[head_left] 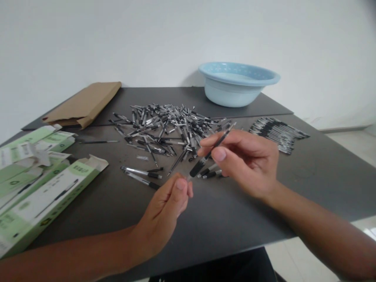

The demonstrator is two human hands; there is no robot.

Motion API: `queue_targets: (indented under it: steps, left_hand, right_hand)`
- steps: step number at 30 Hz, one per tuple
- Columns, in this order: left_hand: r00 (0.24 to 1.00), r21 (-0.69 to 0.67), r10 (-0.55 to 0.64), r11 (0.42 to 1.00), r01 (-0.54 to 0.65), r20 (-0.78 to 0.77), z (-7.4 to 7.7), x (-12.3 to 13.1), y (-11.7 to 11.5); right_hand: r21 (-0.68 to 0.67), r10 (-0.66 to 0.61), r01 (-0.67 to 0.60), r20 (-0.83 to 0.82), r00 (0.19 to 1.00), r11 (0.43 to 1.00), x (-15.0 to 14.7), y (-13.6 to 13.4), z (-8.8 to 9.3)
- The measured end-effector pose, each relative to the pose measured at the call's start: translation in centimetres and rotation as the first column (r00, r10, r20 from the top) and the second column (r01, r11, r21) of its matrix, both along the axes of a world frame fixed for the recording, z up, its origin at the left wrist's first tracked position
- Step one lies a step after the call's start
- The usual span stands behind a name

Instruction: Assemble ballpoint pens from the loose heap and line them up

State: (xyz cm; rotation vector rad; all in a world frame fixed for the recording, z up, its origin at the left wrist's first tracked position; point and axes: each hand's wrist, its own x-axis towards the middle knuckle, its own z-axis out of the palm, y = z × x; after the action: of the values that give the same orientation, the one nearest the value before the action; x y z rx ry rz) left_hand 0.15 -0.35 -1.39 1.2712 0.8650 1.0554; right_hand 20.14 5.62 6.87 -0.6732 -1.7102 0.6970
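My right hand point(246, 160) holds a black-gripped pen point(210, 152) between thumb and fingers, tilted with its tip pointing down-left. My left hand point(166, 211) is pinched at the pen's tip, fingers pressed together on something too small to make out. Both hands hover over the dark table point(223, 219), just in front of a big loose pile of pens point(167, 127). Two single pens point(141, 175) lie on the table just left of my left hand's fingers.
A light blue basin point(237, 83) stands at the back. A neat row of pens point(277, 132) lies to the right. Green and white pen boxes point(38, 184) lie at the left, a brown cardboard sleeve point(85, 103) behind them.
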Motion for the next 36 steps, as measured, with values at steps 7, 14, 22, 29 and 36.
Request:
queue_targets:
  steps: [7,14,22,29,36]
  left_hand:
    - [0.999,0.058,-0.027,0.998,0.028,-0.026,0.4,0.0,-0.2]
    - [0.986,0.182,-0.110,0.974,0.133,-0.127,1.5,0.1,-0.8]
    - [0.943,0.438,-0.168,0.852,0.285,-0.287,1.6,-0.6,-0.6]
    - [0.902,0.477,-0.210,0.791,0.383,-0.378,1.8,-0.7,-0.2]
    - [0.911,0.483,-0.228,0.789,0.380,-0.345,1.5,-0.3,-0.1]
  right_hand:
    - [-0.012,0.128,-0.128,0.023,0.991,0.992,1.0,1.5,-1.6]
    - [-0.145,-0.079,0.078,0.003,0.997,0.986,1.7,4.0,-3.0]
    - [0.015,-0.027,0.023,0.514,0.857,1.000,1.9,4.9,-4.1]
    - [0.079,0.008,-0.071,0.610,0.792,0.994,1.5,5.1,-4.7]
    - [0.069,0.027,-0.093,0.642,0.767,0.993,1.3,5.2,-5.1]
